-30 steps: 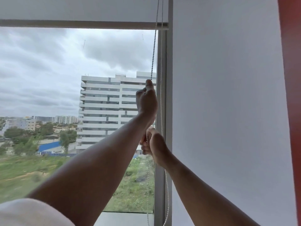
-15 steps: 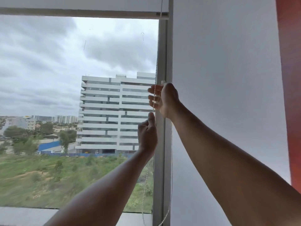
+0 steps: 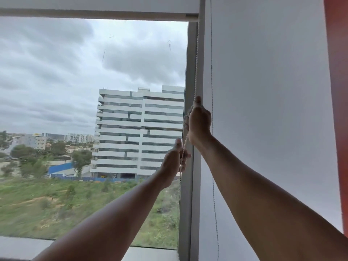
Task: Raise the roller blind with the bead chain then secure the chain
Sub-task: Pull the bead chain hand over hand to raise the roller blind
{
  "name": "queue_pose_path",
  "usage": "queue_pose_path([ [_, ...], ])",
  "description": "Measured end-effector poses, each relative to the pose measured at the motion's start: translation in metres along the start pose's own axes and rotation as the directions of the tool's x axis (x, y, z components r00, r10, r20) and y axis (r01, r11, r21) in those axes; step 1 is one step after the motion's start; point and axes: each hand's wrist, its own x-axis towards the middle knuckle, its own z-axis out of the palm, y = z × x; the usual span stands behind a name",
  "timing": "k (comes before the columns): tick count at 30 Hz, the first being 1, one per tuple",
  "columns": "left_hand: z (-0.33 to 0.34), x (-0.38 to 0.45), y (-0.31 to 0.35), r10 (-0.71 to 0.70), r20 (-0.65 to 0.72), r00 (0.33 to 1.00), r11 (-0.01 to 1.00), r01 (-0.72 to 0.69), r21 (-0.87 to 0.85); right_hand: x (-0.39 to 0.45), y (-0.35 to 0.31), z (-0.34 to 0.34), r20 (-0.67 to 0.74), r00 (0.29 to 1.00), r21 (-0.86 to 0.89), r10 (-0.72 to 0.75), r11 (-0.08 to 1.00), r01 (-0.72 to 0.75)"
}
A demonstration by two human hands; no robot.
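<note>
Beyond the glass I see grey cloud and a white tower block; a pale wall [image 3: 263, 110] fills the right. The roller blind [image 3: 94, 5] is near the top, its bottom bar [image 3: 94, 15] high in the window. The bead chain [image 3: 196, 63] hangs along the window frame [image 3: 190, 204]. My right hand [image 3: 199, 123] is the upper one, fingers closed on the chain; my left hand [image 3: 174, 159] sits just below, fingers curled round the same strand. I judge the chain light, limp and slippery, so I would pinch between beads and pull straight down, hand under hand.
</note>
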Motion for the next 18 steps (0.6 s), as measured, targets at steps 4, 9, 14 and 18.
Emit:
queue_pose_path([
  [4,-0.006,0.016,0.018,0.004,-0.144,0.99,0.999,-0.008,-0.032,-0.016,0.005,0.005,0.019,0.996,-0.092,-0.084,0.992,0.086],
  [9,-0.012,0.028,0.065,0.057,-0.161,0.985,0.994,-0.071,-0.086,-0.043,0.048,-0.01,0.06,0.997,-0.115,-0.052,0.992,0.059],
  [14,0.002,0.039,0.097,0.003,-0.174,0.985,0.997,-0.016,-0.077,-0.066,0.081,-0.018,0.106,0.994,0.005,0.023,1.0,-0.024],
  [18,0.011,0.043,0.105,-0.045,-0.172,0.984,0.967,0.0,-0.255,-0.07,0.076,-0.014,0.133,0.99,0.013,0.037,0.999,-0.039],
])
